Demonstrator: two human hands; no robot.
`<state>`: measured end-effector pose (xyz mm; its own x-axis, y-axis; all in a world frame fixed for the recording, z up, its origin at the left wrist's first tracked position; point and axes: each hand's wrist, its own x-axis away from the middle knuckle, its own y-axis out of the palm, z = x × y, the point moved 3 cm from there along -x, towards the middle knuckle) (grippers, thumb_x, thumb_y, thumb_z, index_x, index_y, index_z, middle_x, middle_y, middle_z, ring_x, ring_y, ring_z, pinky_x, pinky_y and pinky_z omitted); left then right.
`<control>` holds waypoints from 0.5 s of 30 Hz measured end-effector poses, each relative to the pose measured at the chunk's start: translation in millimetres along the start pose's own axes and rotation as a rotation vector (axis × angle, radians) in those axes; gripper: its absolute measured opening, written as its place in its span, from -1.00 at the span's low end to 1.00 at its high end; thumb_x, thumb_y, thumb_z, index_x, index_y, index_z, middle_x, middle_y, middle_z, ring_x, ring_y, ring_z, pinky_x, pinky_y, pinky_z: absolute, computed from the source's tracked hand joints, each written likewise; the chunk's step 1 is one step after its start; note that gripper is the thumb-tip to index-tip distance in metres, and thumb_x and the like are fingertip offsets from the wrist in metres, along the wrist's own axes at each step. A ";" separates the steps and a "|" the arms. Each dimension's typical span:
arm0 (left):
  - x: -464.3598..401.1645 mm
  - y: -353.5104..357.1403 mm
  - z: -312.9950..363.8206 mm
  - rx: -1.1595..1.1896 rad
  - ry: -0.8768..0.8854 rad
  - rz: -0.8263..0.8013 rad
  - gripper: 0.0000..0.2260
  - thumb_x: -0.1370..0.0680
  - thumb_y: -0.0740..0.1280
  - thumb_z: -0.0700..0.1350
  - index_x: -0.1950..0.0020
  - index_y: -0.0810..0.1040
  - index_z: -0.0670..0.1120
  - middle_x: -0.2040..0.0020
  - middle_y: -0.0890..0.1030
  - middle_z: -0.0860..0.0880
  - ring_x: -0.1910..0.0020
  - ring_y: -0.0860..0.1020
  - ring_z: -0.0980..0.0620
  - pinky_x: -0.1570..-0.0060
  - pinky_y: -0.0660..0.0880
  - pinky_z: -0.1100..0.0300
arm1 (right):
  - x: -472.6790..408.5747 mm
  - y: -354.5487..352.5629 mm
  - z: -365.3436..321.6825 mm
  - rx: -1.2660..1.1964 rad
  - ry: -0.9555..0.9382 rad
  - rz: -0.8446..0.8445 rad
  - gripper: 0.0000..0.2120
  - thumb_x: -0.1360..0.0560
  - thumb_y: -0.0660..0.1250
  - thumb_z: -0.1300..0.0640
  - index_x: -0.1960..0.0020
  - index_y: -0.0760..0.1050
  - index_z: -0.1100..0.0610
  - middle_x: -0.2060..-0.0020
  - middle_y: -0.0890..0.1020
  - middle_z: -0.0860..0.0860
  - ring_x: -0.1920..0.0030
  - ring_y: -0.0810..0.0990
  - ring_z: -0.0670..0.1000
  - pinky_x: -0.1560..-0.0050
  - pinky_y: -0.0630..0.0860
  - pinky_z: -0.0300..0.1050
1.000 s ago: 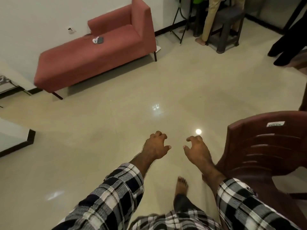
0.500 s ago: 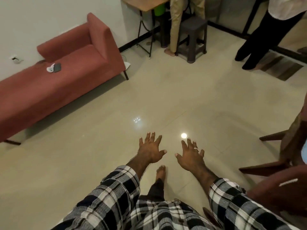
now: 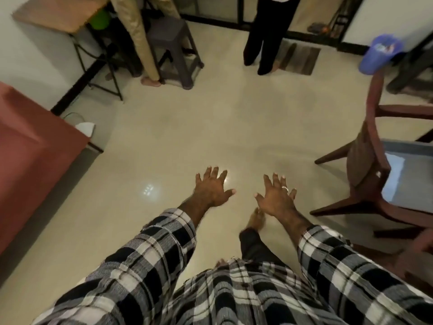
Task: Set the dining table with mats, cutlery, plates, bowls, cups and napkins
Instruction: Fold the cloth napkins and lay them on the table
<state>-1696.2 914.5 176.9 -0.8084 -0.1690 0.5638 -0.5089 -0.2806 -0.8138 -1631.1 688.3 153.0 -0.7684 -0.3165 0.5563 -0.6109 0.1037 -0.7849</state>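
Observation:
My left hand (image 3: pixel 212 187) and my right hand (image 3: pixel 276 195) are stretched out in front of me over the pale floor, palms down, fingers spread, holding nothing. A ring shows on the right hand. At the right edge a grey-blue table top (image 3: pixel 403 174) shows behind a dark brown chair (image 3: pixel 372 160). No mats, cutlery, plates, bowls, cups or napkins are in view.
A red sofa (image 3: pixel 30 156) fills the left side. Two people stand at the back: one in tan trousers (image 3: pixel 138 36) by a grey stool (image 3: pixel 173 45) and small wooden desk (image 3: pixel 58 12), one in black trousers (image 3: pixel 264 36). A blue cap (image 3: pixel 379 53) hangs on the chair.
The view has swung to the right: the sofa slid to the left edge, and the chair and table top came in at the right. My fingers went from curled to spread flat.

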 end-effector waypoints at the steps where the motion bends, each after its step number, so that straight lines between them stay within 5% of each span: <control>1: -26.8 -12.6 8.2 -0.019 0.024 -0.006 -0.19 -0.65 0.07 0.44 -0.76 -0.05 0.04 -0.76 -0.07 -0.11 -0.73 -0.14 -0.18 -0.63 -0.10 -0.35 | -18.6 -10.6 6.7 -0.027 0.028 0.005 -0.21 -0.65 0.18 -0.28 -0.72 -0.10 -0.05 -0.71 -0.15 0.07 -0.70 -0.20 0.20 -0.59 -0.13 0.48; 15: -290.4 -184.8 161.6 -0.150 0.308 -0.047 -0.18 -0.64 0.10 0.43 -0.76 -0.04 0.03 -0.76 -0.08 -0.10 -0.73 -0.18 -0.13 -0.65 -0.13 -0.31 | -206.0 -183.2 104.2 -0.235 0.295 0.120 -0.18 -0.63 0.19 -0.27 -0.72 -0.13 -0.04 -0.71 -0.13 0.08 -0.69 -0.19 0.22 -0.58 -0.12 0.49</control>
<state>-1319.6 862.8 186.4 -0.8225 0.1407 0.5510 -0.5673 -0.1350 -0.8124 -1341.1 636.2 153.8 -0.8381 -0.0078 0.5455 -0.5138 0.3476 -0.7843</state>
